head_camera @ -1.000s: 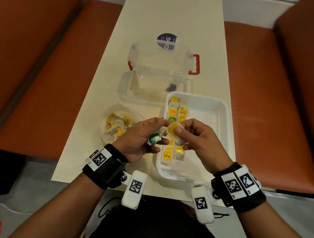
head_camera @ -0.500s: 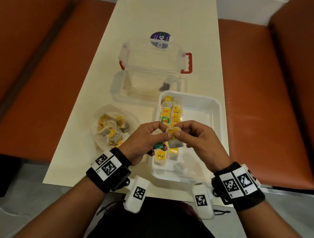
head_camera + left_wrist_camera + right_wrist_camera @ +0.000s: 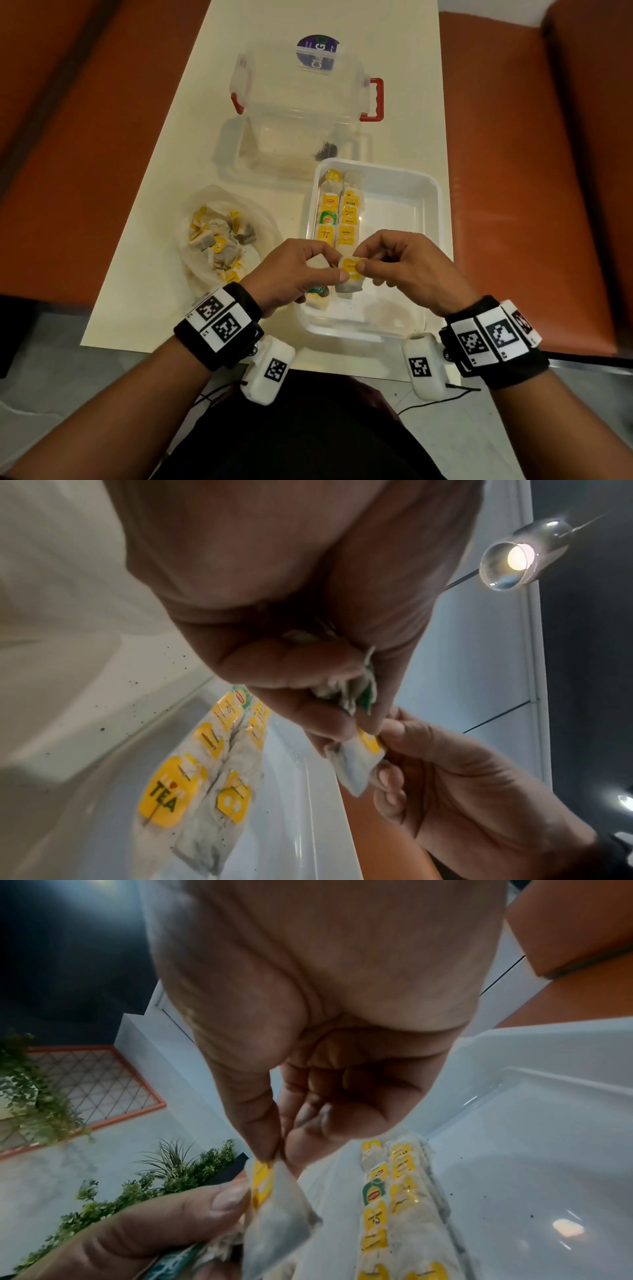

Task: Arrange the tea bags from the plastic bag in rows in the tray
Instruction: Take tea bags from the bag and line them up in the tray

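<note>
Both hands meet over the near left part of the white tray (image 3: 432,212). My right hand (image 3: 402,265) pinches the top of a yellow-tagged tea bag (image 3: 350,275) between thumb and forefinger; the same yellow-tagged tea bag (image 3: 270,1202) hangs below its fingertips. My left hand (image 3: 301,270) touches that bag with its thumb and keeps a green-tagged tea bag (image 3: 356,693) curled in its fingers. Two rows of tea bags (image 3: 339,214) lie along the tray's left side. The plastic bag (image 3: 219,240) with several more tea bags sits left of the tray.
A clear storage box (image 3: 301,113) with red clips stands behind the tray on the cream table (image 3: 154,274). Orange bench seats (image 3: 513,171) flank the table on both sides. The tray's right half holds only specks of tea dust.
The hands have drawn slightly nearer to me over the tray's near end. The right hand shifted its pinch to the top of the yellow-tagged bag, which now hangs down.
</note>
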### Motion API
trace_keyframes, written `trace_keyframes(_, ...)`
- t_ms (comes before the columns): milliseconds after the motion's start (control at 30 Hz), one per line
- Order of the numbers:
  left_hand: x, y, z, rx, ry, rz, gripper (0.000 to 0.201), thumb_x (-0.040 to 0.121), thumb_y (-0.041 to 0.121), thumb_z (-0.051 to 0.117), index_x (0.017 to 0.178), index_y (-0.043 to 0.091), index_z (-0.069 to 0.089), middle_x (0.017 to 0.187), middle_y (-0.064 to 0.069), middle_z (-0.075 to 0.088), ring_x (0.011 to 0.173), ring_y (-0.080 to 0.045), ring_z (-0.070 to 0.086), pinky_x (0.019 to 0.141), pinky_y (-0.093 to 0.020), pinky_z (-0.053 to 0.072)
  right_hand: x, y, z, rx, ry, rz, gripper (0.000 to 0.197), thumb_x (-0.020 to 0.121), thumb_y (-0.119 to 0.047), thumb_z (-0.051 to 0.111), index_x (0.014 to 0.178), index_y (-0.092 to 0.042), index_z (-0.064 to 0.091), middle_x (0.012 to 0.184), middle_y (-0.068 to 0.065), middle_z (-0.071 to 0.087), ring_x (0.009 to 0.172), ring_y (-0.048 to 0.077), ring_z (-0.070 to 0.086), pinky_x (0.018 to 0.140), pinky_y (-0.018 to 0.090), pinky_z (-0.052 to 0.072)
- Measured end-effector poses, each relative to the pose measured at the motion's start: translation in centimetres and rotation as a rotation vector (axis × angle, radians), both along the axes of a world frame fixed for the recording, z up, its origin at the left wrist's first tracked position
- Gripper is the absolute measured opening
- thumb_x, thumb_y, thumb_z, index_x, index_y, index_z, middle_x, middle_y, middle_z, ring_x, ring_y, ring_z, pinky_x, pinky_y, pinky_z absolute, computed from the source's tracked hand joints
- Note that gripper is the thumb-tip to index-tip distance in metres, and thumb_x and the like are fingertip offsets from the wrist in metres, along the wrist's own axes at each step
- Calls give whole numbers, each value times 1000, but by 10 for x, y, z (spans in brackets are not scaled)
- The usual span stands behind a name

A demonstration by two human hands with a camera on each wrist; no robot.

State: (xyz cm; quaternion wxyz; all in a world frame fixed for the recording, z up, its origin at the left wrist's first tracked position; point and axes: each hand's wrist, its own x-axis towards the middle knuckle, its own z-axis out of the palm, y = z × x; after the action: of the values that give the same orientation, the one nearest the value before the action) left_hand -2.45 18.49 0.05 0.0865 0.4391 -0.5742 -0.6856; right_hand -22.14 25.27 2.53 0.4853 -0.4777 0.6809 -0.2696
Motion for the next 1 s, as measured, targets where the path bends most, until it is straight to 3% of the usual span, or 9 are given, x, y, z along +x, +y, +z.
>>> trace_keyframes(100,8,-1,0,8,25,78,25,84,18,79,107,20,70,77,10,70,62,-13,62,42,-20,34,-3,2,-5,53,34,12,6,87,-15,76,90,-17,71,73,2,72,62,6,63,57,17,44)
trace_keyframes(233,22,-2,1,22,21,147,19,85,18,78,101,18,68,83,8,72,61,-10,62,43,-19,33,-6,4,-14,102,110,57,7,87,-16,76,89,-20,70,77,1,76,63,7,66,60,21,46)
trace_keyframes(433,35,-1,0,83,39,213,10,90,21,72,97,19,66,93,-9,76,60,-9,59,46,-21,32,5,-4,-34,276,299,328,10,84,-23,78,88,-26,69,76,-8,74,66,5,70,73,25,53)
trace_keyframes(767,42,0,1,122,52,267,5,93,24,68,90,21,64,87,-4,74,61,-9,58,44,-19,33,11,-31,-60,381,445,325,10,81,-19,73,85,-25,66,73,-10,76,64,0,71,82,29,57)
trace_keyframes(1000,41,0,0,141,48,278,7,94,26,67,90,21,64,85,-2,73,61,-9,58,44,-18,34,8,-33,-61,396,420,322,11,80,-18,74,84,-24,66,72,-10,75,63,1,71,83,31,58)
